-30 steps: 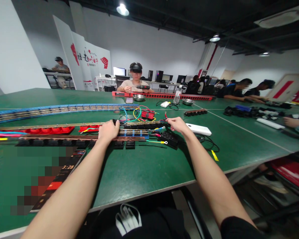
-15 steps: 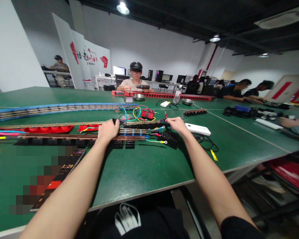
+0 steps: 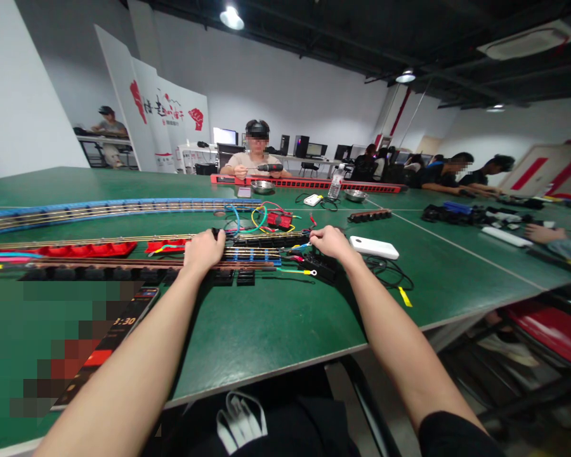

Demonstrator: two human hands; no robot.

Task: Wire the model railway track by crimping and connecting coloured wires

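My left hand is closed over a bundle of long conductor rails, with a black piece showing at its fingertips. Beneath and beside it runs a short rail strip in blue holders, and nearer me lies a brown rail strip on black holders. My right hand pinches the end of a blue wire at the right end of the rails; its fingers partly hide the tip. Below that hand is a black block. A yellow-green wire with a ring terminal points right.
A red connector block with coiled wires lies beyond the rails. To the right are a white power bank and black cable. A phone lies front left. Opposite, a person holds a power driver.
My right hand has moved from the upright red-tipped wire, now standing free, down and toward me to the blue wire's end. My left hand stays on the rails.
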